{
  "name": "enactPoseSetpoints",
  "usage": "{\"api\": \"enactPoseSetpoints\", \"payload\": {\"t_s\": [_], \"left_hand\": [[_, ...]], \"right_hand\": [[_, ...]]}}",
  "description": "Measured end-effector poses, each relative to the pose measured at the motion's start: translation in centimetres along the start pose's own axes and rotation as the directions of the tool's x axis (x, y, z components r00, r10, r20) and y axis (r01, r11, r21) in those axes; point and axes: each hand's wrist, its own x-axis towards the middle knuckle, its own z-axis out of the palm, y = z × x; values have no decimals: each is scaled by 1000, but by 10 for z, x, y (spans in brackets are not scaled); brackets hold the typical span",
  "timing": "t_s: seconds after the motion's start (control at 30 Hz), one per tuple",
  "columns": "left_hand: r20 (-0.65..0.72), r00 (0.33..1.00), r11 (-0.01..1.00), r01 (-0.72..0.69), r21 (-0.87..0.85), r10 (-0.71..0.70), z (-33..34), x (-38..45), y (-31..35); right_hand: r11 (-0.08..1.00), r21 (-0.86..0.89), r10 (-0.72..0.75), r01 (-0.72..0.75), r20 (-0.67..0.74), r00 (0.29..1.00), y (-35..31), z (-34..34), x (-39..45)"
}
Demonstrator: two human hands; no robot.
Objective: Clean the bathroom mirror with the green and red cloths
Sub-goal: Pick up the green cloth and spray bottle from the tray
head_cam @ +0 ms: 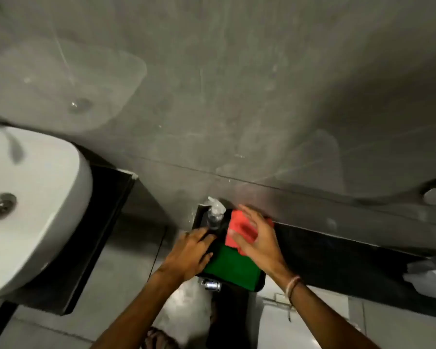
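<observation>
A folded green cloth lies in a black tray at the bottom centre. A red cloth lies over its far end. My right hand rests on the red cloth with fingers spread and curling around it. My left hand grips the tray's left edge, next to the green cloth. A clear spray bottle stands in the tray's far left corner. The big mirror fills the upper view, streaked and hazy.
A white basin with a metal drain sits at the left on a dark counter. A dark ledge runs right below the mirror. A chrome fitting shows under the tray. Tiled floor lies below.
</observation>
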Motion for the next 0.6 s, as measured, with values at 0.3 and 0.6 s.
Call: {"api": "enactPoseSetpoints", "payload": {"t_s": [0.3, 0.6], "left_hand": [[267, 960, 994, 60, 96, -83, 45, 43, -26], [191, 962, 906, 252, -340, -196, 35, 30, -24]], "right_hand": [[946, -202, -198, 255, 265, 944, 17, 48, 66], [950, -170, -274, 263, -46, 961, 29, 90, 79]]}}
